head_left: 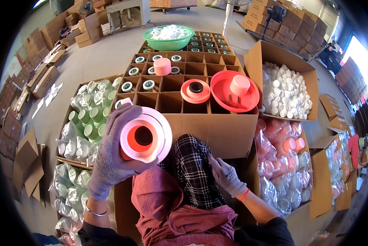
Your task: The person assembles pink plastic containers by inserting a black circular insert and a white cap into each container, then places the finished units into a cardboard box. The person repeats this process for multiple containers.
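Note:
My gloved left hand [114,147] is wrapped round a pink round container [162,137], its stepped pale rim and dark central opening facing me. My gloved right hand [228,177] lies against the side of my knee, covered in black-and-white plaid cloth [196,172], with its fingers stretched out and nothing seen in them. In front stands a divided carton [204,127]. On its dividers rest a pink lid-like piece with a black centre [189,98], a red-pink bowl [249,103] holding a pink cup [240,85], and another pink cup [162,67].
A green basin [151,43] of white pieces sits at the far end. White-rimmed bottles [148,85] fill some compartments. Green cups in plastic bags [84,116] are at left. At right are a box of white caps [288,90] and bagged pink cups [289,144].

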A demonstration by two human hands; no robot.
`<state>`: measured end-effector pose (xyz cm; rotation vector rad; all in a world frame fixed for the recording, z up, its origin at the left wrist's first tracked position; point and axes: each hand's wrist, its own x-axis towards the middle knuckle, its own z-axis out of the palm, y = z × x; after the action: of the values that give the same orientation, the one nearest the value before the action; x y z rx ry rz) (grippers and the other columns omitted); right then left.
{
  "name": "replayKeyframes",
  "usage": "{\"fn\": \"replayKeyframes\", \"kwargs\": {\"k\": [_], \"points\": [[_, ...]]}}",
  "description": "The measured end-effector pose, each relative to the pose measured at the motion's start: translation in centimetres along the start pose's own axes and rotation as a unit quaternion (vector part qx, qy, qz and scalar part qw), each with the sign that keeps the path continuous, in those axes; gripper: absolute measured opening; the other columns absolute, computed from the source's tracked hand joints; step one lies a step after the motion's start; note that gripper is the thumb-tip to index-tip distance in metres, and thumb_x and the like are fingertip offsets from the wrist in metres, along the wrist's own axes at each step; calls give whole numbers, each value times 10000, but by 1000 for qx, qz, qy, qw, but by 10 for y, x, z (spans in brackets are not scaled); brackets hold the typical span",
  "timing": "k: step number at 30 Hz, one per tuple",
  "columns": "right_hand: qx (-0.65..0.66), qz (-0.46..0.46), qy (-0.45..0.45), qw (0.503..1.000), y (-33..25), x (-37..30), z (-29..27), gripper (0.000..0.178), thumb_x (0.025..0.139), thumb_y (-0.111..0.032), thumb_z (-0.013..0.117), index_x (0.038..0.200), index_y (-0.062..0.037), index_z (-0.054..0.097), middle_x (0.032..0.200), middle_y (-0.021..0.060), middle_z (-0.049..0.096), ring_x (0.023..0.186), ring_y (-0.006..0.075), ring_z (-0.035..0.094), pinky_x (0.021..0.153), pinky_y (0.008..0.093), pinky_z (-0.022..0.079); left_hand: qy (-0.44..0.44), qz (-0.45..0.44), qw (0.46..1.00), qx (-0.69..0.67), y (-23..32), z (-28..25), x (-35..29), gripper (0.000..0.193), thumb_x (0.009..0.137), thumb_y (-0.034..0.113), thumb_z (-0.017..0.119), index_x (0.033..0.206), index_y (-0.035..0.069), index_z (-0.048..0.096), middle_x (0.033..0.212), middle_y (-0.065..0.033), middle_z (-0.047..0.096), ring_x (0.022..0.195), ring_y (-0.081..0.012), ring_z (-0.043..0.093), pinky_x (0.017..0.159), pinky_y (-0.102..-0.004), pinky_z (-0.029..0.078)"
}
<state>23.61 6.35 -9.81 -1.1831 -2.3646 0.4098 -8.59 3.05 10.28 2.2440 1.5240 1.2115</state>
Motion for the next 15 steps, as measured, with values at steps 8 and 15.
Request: {"fn": "replayKeyframes", "kwargs": {"k": [8,15], "points": [[403,261,18,877,-4,37,-14,456,977,-127,555,1411,-6,485,811,25,602,601,49,523,571,229,472,1,-17,1000,-7,0,4,0,881,615,208,840,1383,14,454,1387,-152,491,1303,-301,469,1104,-404,355],[473,278,41,835,-4,60,0,364,950,-111,603,1296,-3,573,800,22,594,671,98,566,649,241,486,8,-37,998,-50,-4,4,1,889,574,230,893,1333,12,486,1356,-191,481,1313,-373,441,1090,-438,372]]}}
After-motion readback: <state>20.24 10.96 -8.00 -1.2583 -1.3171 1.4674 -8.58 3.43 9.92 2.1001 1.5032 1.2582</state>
